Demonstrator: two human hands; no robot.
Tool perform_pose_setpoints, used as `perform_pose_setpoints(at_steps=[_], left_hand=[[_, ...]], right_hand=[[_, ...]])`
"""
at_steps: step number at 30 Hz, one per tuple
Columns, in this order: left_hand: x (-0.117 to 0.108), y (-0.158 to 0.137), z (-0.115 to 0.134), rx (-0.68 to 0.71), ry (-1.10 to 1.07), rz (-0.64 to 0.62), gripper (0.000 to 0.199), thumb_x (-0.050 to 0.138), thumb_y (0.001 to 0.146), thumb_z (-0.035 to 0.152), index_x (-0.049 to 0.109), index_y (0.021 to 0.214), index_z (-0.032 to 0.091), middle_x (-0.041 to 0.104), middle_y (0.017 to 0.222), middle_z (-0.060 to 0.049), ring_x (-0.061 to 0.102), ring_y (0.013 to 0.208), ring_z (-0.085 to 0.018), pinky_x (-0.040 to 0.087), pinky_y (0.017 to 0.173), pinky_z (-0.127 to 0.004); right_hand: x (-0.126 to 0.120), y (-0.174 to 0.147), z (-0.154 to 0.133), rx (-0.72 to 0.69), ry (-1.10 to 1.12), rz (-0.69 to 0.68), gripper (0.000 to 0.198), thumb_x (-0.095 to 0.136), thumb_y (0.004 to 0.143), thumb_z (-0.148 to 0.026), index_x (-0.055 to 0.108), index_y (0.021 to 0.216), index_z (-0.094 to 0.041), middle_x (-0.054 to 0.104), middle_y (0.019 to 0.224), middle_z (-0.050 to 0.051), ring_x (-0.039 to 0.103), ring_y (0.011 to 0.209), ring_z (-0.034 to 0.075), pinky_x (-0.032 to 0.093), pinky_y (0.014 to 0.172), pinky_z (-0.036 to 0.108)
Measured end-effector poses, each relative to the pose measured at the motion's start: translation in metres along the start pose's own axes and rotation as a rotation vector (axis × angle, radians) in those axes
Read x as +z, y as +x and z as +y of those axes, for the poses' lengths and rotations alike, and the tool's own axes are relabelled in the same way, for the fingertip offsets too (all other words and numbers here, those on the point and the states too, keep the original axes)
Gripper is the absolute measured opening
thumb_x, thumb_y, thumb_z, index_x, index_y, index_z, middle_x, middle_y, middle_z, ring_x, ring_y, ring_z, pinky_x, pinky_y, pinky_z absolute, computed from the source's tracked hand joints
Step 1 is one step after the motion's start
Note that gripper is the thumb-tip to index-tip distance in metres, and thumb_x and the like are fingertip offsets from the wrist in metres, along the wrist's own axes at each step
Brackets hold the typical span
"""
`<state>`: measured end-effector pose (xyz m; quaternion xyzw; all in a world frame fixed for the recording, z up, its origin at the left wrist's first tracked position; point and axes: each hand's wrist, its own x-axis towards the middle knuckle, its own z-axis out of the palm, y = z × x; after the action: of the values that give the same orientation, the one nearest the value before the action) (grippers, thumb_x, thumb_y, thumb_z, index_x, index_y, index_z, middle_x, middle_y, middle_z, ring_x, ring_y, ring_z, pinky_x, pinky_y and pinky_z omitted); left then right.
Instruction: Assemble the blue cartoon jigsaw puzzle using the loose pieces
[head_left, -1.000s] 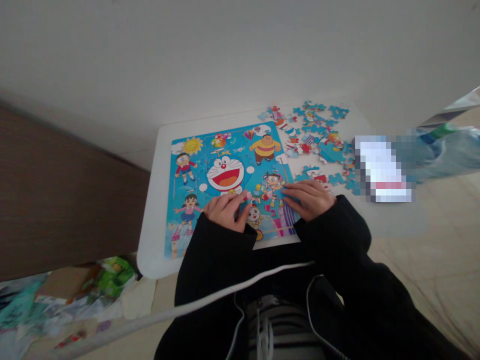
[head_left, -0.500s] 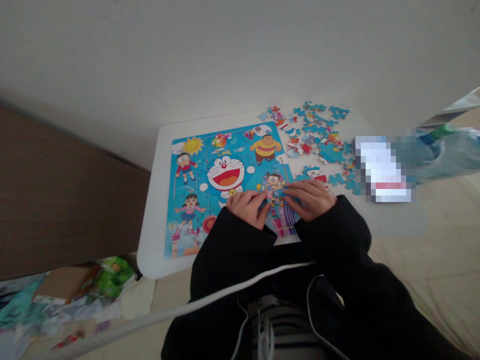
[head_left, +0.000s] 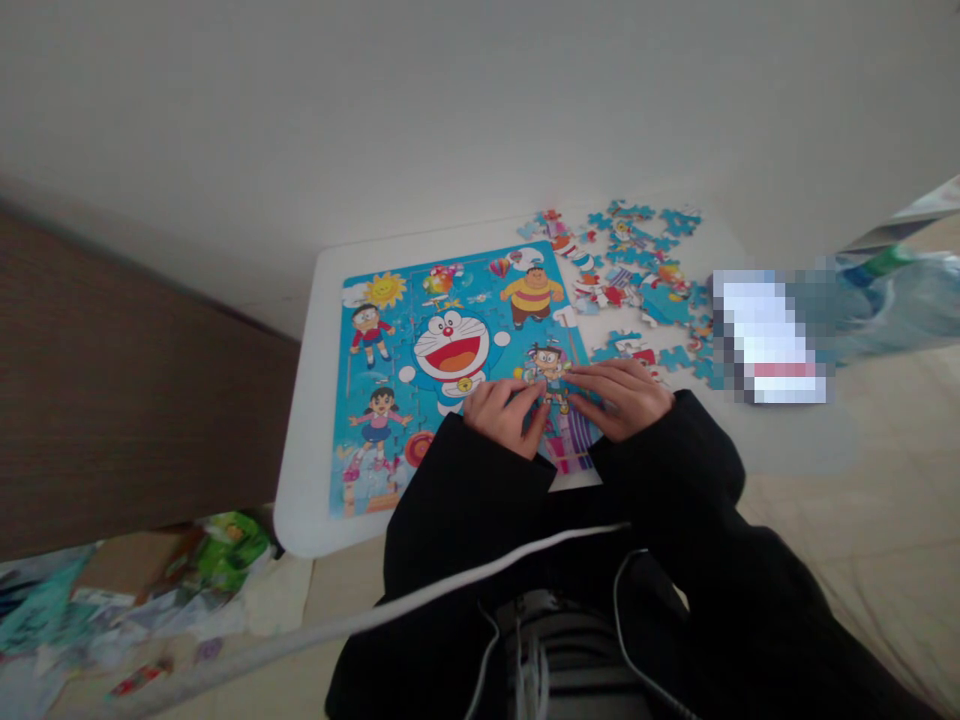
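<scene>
Your left hand [head_left: 504,412] and right hand [head_left: 624,397] lie flat on the puzzle [head_left: 450,350], fingers spread and pinching nothing, fingertips nearly meeting. The puzzle lies under both grips on the white worktop [head_left: 307,420]; loose pieces [head_left: 637,270] lie beyond your right hand.

- Left hand [head_left: 504,415] is palm down, fingers loosely curled and pointing in toward the middle, fingertips pressed flat.
- Right hand [head_left: 624,398] is also palm down, fingers stretched out more and angled to the person's left, so the two sets of fingertips nearly meet (there's a small gap between them, as far as I can tell).
- Neither hand is pinching or gripping anything that I can see.
- Both forearms are in black sleeves that cover the wrists, elbows spread wide and forearms converging forward in a V.
</scene>
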<state>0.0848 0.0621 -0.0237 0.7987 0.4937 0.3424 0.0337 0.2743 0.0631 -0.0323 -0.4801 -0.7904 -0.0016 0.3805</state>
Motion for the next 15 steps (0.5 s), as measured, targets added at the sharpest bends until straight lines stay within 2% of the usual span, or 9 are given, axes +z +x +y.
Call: perform_pose_setpoints(at_steps=[4,7,11,15], left_hand=[[0.003,0.0,-0.001,0.009,-0.006,0.019,0.022,0.058,0.088,0.034,0.072,0.098,0.02,0.068,0.086,-0.005,0.057,0.078,-0.02,0.044,0.072,-0.032],[0.004,0.0,-0.002,0.016,-0.013,0.038,0.021,0.059,0.088,0.032,0.072,0.099,0.02,0.068,0.085,-0.005,0.057,0.077,-0.019,0.044,0.071,-0.031],[0.005,-0.001,-0.003,0.01,-0.002,0.067,0.02,0.06,0.088,0.031,0.072,0.098,0.021,0.068,0.083,-0.004,0.058,0.074,-0.018,0.044,0.07,-0.03],[0.007,-0.001,-0.003,0.01,-0.006,0.086,0.019,0.059,0.088,0.032,0.073,0.096,0.021,0.068,0.082,-0.004,0.057,0.074,-0.018,0.043,0.069,-0.03]], right_hand=[[-0.004,0.003,-0.002,-0.018,-0.029,-0.003,0.016,0.062,0.087,-0.024,0.071,0.099,-0.021,0.073,0.096,0.003,0.065,0.085,0.018,0.054,0.08,0.033],[-0.008,0.004,0.0,-0.047,-0.063,0.042,0.014,0.064,0.085,-0.023,0.071,0.097,-0.02,0.073,0.094,0.003,0.065,0.084,0.018,0.054,0.08,0.033],[-0.013,0.003,0.003,-0.02,-0.125,0.109,0.014,0.066,0.083,-0.022,0.071,0.096,-0.02,0.073,0.094,0.004,0.065,0.083,0.019,0.054,0.079,0.034],[-0.017,0.002,0.006,-0.014,-0.096,0.141,0.014,0.068,0.082,-0.021,0.071,0.095,-0.018,0.073,0.094,0.005,0.066,0.082,0.019,0.054,0.079,0.033]])
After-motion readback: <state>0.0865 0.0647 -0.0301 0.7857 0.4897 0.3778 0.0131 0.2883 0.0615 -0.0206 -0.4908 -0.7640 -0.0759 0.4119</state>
